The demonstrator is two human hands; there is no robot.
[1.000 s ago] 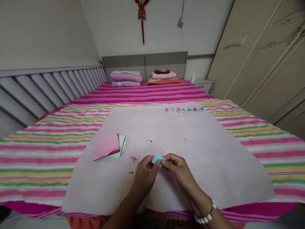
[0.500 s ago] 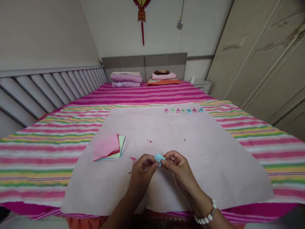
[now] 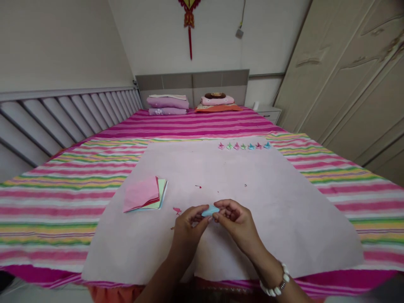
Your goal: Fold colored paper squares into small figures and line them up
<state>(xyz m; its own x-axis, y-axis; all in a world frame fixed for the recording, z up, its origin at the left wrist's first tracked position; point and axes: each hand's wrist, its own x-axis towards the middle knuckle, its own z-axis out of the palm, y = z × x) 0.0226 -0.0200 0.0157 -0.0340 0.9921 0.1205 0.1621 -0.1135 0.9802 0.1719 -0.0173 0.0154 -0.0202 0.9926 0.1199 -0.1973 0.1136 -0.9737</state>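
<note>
A small piece of folded light-blue paper (image 3: 210,210) is held level between both hands, just above the pale sheet (image 3: 268,235). My left hand (image 3: 189,223) pinches its left end between thumb and fingers. At the right end, my right hand (image 3: 235,221) grips it the same way, and a white beaded bracelet (image 3: 276,288) circles that wrist. Fingertips cover both ends of the paper. Left of my hands lies a stack of coloured paper (image 3: 142,195), pink on top with red, green and blue below. A pink paper scrap (image 3: 176,209) rests beside my left hand.
Several small folded paper pieces (image 3: 243,146) in pink, green and blue stand in a row at the sheet's far edge. A small red-tipped item (image 3: 198,186) lies mid-sheet. The striped bed (image 3: 59,193) surrounds it, with folded bedding (image 3: 167,103) at the headboard.
The light-blue paper has been turned from a pointed, tilted shape to a longer, level one. My left fingers have moved up over its end. The other things lie as before.
</note>
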